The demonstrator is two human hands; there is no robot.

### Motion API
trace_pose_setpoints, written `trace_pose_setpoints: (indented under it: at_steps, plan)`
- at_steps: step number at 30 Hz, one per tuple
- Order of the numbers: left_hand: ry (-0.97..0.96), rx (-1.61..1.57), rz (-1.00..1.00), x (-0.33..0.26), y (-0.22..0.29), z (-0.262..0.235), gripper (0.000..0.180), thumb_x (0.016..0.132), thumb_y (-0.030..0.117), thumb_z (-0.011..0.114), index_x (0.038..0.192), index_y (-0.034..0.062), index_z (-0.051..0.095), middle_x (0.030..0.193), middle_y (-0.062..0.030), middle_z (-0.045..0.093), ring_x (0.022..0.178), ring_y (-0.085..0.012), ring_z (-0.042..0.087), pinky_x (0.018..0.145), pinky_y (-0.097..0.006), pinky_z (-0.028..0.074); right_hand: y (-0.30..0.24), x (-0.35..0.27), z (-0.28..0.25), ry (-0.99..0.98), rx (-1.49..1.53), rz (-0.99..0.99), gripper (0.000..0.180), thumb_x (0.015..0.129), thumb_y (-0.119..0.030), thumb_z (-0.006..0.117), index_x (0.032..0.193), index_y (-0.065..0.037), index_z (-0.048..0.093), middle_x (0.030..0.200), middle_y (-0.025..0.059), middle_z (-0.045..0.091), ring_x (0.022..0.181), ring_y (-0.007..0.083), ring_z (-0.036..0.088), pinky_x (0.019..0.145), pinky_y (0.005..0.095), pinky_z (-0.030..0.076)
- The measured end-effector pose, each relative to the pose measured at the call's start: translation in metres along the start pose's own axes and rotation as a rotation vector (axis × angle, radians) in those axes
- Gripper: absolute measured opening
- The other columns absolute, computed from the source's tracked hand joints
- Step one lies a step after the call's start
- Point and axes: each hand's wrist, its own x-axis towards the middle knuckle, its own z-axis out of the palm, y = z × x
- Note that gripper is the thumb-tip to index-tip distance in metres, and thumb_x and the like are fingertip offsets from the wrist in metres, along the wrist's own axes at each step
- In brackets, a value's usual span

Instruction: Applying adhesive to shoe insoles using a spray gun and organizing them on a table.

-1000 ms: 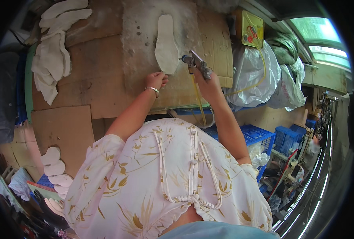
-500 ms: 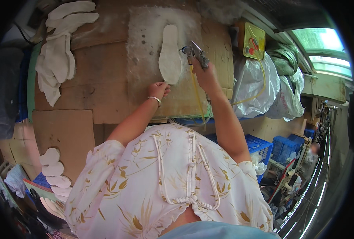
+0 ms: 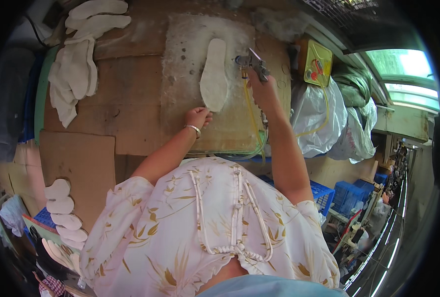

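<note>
Head view only. White insole point(image 3: 215, 74) lies flat on a pale, residue-crusted board point(image 3: 185, 89), lengthwise, toe end away from the person. Left hand point(image 3: 198, 117), bracelet at wrist, fingers curled together, tips touching the insole's near end. Right hand point(image 3: 263, 89) clamped around a metal spray gun point(image 3: 249, 62), nozzle just beside the insole's right edge; yellow hose point(image 3: 252, 123) trails down from it. Stack of white insoles point(image 3: 76, 74) at far left of the bench. Yellow square box point(image 3: 316, 64) with coloured buttons sits right of the board, above grey plastic bags point(image 3: 324, 119). Blue crates point(image 3: 346, 193) lower right.
</note>
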Motion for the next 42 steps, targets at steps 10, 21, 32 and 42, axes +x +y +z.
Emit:
trace_pose_setpoints:
  at_steps: [10, 21, 32, 42]
  plan:
    - [0.01, -0.129, 0.55, -0.015, 0.056, 0.036, 0.006, 0.077, 0.009, 0.059, 0.075, 0.0034, 0.06, 0.069, -0.0026, 0.059, 0.059, -0.0104, 0.055, 0.059, -0.024, 0.047, 0.058, -0.111, -0.05, -0.066, 0.34, 0.083, 0.031, 0.089, -0.031, 0.05, 0.104, -0.005, 0.051, 0.086, 0.0065, 0.06, 0.041, 0.005, 0.035, 0.036, 0.0194, 0.027]
    - [-0.108, -0.984, 0.715, -0.177, 0.14, -0.07, 0.008, 0.077, 0.006, 0.051, 0.083, 0.0017, 0.052, 0.084, -0.0076, 0.055, 0.077, -0.018, 0.056, 0.076, -0.036, 0.051, 0.083, -0.115, -0.066, -0.237, 0.36, 0.111, 0.033, 0.092, -0.034, 0.043, 0.104, -0.005, 0.053, 0.086, 0.0063, 0.06, 0.039, 0.0061, 0.03, 0.036, 0.0201, 0.028]
    - [0.324, -1.177, 1.132, -0.281, 0.125, -0.289, 0.014, 0.077, 0.004, 0.046, 0.085, -0.0064, 0.049, 0.094, -0.0172, 0.054, 0.089, -0.0295, 0.056, 0.086, -0.046, 0.049, 0.035, -0.129, 0.019, -0.451, 0.24, 0.07, 0.034, 0.09, -0.032, 0.046, 0.108, -0.004, 0.05, 0.087, 0.0073, 0.06, 0.035, 0.0066, 0.034, 0.033, 0.0204, 0.029]
    - [0.708, -1.222, 1.411, -0.315, 0.16, -0.541, 0.014, 0.073, 0.003, 0.051, 0.084, -0.0032, 0.046, 0.087, -0.0127, 0.051, 0.086, -0.03, 0.056, 0.074, -0.044, 0.055, -0.018, -0.159, 0.104, -0.467, 0.074, 0.007, 0.031, 0.089, -0.032, 0.048, 0.101, -0.004, 0.053, 0.081, 0.0067, 0.062, 0.037, 0.0059, 0.036, 0.034, 0.0204, 0.03]
